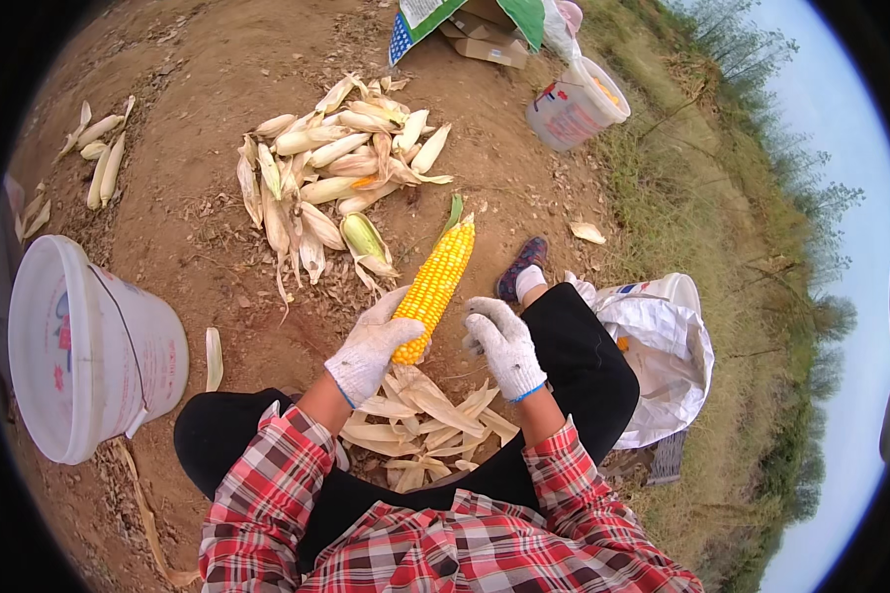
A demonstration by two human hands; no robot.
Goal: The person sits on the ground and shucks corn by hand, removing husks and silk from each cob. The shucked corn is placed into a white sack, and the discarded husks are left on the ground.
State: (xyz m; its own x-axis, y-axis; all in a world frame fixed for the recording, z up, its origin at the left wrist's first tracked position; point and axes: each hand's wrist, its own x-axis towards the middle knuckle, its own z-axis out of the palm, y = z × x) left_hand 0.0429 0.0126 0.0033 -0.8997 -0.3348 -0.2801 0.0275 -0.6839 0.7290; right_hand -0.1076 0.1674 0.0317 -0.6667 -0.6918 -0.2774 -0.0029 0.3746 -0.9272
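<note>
My left hand (371, 345), in a white knit glove, grips the lower end of a bare yellow corn cob (436, 282). The cob tilts up and to the right, and a green strip of husk (452, 215) shows beside its tip. To the right of the cob, apart from it, my gloved right hand (503, 345) holds nothing; its fingers are bent and slightly spread. Loose dry husks (423, 422) lie on the ground between my legs, below both hands. Beyond the cob is a heap of corn ears in pale husks (341, 159), with one greener ear (366, 239) at its near edge.
A white plastic bucket (148, 348) stands at my left. By my right knee are a white woven sack (667, 348) and another bucket (681, 290). Farther off stand a bucket with yellow corn (571, 107) and cardboard boxes (482, 44). More husked-over ears (106, 170) lie at far left.
</note>
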